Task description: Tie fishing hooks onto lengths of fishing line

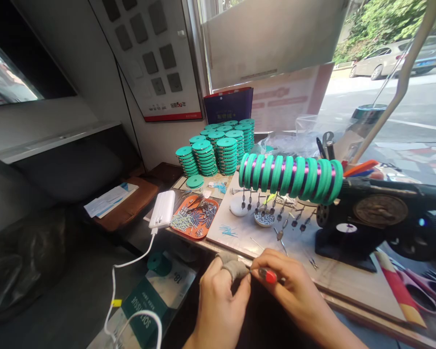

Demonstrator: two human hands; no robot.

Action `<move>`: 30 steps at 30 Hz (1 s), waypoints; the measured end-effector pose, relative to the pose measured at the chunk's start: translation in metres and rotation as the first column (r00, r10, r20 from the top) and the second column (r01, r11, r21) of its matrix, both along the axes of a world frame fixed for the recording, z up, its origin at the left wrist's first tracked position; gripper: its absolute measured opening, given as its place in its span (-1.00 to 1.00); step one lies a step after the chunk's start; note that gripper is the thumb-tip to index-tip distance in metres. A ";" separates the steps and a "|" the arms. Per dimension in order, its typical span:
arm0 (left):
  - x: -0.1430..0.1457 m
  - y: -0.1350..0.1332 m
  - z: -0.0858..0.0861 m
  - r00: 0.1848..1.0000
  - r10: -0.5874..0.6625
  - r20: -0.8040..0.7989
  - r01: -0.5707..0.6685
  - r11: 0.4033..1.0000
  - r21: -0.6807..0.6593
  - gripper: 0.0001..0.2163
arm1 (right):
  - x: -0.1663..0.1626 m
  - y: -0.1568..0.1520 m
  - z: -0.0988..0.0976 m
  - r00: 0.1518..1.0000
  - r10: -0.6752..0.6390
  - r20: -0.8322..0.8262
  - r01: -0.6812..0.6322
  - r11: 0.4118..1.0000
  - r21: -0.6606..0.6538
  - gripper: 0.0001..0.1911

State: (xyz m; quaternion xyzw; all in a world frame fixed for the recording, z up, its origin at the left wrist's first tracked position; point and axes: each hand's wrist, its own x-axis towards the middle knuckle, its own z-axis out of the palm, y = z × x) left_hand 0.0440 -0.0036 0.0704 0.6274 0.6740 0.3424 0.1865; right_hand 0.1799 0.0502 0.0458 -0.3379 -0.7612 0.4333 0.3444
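Note:
My left hand (pixel 223 295) is closed in a pinch at the table's front edge, with beige cloth wraps (pixel 233 266) around its fingers. What it pinches is too small to make out. My right hand (pixel 288 286) meets it fingertip to fingertip, its fingers closed around a small red-ended tool (pixel 268 275) whose kind I cannot tell. Just beyond the hands, a row of green foam line spools (pixel 290 178) sits on a black winding machine (pixel 381 208). Small dark weights (pixel 279 235) on short wires hang below the spools.
An orange tray (pixel 196 232) of small metal parts stands left, beside a white power bank (pixel 162 208) with a trailing cable. Behind are stacks of green spools (pixel 227 152). A bowl of beads (pixel 264 219) sits mid-board; pink-handled scissors (pixel 419 291) lie right.

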 end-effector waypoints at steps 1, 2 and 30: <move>0.000 0.000 0.000 1.000 -0.003 -0.007 0.003 1.000 -0.004 -0.86 | 0.000 0.000 -0.001 1.000 0.003 -0.003 -0.003 1.000 -0.003 -0.81; 0.000 -0.001 0.000 1.000 -0.004 -0.012 0.004 1.000 -0.005 -0.86 | 0.000 0.000 -0.001 1.000 0.007 -0.005 -0.007 1.000 -0.006 -0.81; -0.002 0.006 -0.010 0.787 0.119 0.605 -0.008 0.983 -0.182 -0.85 | 0.000 0.007 0.006 0.988 0.098 -0.120 -0.135 0.922 -0.363 -0.68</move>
